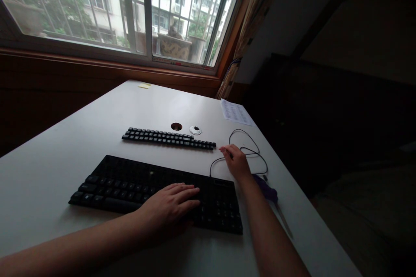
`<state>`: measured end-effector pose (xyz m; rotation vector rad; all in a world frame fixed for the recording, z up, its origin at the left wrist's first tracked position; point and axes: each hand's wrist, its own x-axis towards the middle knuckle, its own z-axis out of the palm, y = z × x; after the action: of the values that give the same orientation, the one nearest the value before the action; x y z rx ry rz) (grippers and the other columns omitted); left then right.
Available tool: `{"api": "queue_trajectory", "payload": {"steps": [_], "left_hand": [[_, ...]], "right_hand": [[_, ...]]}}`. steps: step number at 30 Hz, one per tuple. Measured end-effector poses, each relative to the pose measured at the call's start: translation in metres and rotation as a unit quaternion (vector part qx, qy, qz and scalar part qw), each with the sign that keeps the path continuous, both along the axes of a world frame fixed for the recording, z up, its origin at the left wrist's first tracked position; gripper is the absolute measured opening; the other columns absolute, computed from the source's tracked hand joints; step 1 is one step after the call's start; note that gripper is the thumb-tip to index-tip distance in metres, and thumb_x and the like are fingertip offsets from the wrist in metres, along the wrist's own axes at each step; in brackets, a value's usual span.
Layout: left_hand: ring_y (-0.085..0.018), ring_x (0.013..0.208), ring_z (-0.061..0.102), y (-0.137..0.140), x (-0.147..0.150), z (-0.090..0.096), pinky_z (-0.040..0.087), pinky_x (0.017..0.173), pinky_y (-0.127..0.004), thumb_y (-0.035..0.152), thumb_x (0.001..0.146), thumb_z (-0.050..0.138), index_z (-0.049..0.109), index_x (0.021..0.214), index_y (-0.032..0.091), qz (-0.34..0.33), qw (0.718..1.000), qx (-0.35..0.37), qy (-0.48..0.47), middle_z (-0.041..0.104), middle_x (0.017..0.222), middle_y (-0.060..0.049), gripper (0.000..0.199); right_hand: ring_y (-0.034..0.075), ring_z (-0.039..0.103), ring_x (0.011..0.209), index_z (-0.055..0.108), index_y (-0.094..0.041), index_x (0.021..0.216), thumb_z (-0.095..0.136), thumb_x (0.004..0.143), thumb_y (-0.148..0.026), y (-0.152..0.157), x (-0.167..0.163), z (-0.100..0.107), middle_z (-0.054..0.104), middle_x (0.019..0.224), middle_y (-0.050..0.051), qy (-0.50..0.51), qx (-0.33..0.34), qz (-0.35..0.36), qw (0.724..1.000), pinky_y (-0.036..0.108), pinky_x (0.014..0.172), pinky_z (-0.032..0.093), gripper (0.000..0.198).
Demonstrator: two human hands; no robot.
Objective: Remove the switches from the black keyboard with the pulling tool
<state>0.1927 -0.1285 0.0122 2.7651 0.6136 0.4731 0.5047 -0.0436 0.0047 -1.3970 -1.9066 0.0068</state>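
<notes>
A black computer keyboard [123, 169] lies on the white table, its upper rows bare of keycaps while lower rows still carry them. My left hand [170, 203] rests flat over its middle right, fingers stretched out. Behind the keyboard, loose black keycaps [162, 137] stand lined up in rows. At the right end of these rows is my right hand [236, 160], thumb and fingers pinched together; whatever is between them is too small and dark to name. The keyboard's cable [256, 151] loops on the table behind and beside the right hand.
A purple-handled screwdriver [266, 188] lies right of the keyboard, partly behind my right forearm. Farther back are a cable hole [176, 126], its white round cover [195, 130], a printed sheet [236, 112] and yellow sticky notes [144, 85]. The table [65, 147] reaches a barred window.
</notes>
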Motion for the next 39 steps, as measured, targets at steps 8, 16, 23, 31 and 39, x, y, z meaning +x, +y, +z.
{"api": "queue_trajectory", "payload": {"steps": [8,16,23,31,39], "left_hand": [[-0.028,0.131,0.05,0.0,0.0,0.0,0.04,0.112,-0.046,0.037,0.091,0.058,0.056,0.131,0.024,0.004,1.0,0.001,0.013,0.049,0.147,-0.006,0.042],[-0.027,0.132,0.049,0.001,0.0,-0.004,0.039,0.112,-0.046,0.035,0.09,0.058,0.055,0.132,0.024,-0.003,1.0,0.004,0.006,0.047,0.148,-0.007,0.043],[-0.027,0.131,0.05,0.0,0.0,-0.002,0.04,0.111,-0.046,0.034,0.09,0.059,0.057,0.13,0.024,0.002,1.0,0.005,-0.004,0.05,0.146,-0.006,0.042],[-0.028,0.13,0.051,0.001,0.001,-0.006,0.041,0.11,-0.046,0.031,0.088,0.06,0.057,0.129,0.023,0.001,1.0,0.015,-0.005,0.05,0.145,-0.007,0.043],[-0.027,0.13,0.051,0.0,0.001,-0.003,0.041,0.11,-0.045,0.031,0.088,0.061,0.058,0.128,0.024,0.005,1.0,0.013,-0.008,0.051,0.145,-0.006,0.041]], "right_hand": [[0.018,0.059,0.066,0.065,-0.019,0.081,0.039,0.099,-0.051,-0.014,-0.003,0.025,0.062,0.07,0.003,0.124,-0.005,-0.075,0.989,0.03,0.065,0.046,0.045],[0.015,0.053,0.056,0.064,-0.02,0.074,0.037,0.097,-0.059,-0.043,-0.006,0.063,0.056,0.06,-0.001,0.145,-0.033,-0.105,0.983,0.027,0.056,0.041,0.053],[0.015,0.055,0.05,0.055,-0.021,0.072,0.059,0.085,-0.061,-0.09,0.0,0.043,0.056,0.056,-0.003,0.144,-0.088,-0.142,0.975,0.027,0.054,0.042,0.042],[0.017,0.055,0.057,0.053,-0.022,0.068,0.047,0.094,-0.054,-0.105,-0.004,0.019,0.055,0.059,-0.001,0.096,-0.04,-0.097,0.99,0.027,0.06,0.041,0.042],[0.016,0.053,0.055,0.053,-0.021,0.065,0.043,0.096,-0.054,-0.099,-0.01,0.012,0.054,0.058,-0.001,0.082,-0.044,-0.068,0.993,0.027,0.058,0.04,0.047]]}}
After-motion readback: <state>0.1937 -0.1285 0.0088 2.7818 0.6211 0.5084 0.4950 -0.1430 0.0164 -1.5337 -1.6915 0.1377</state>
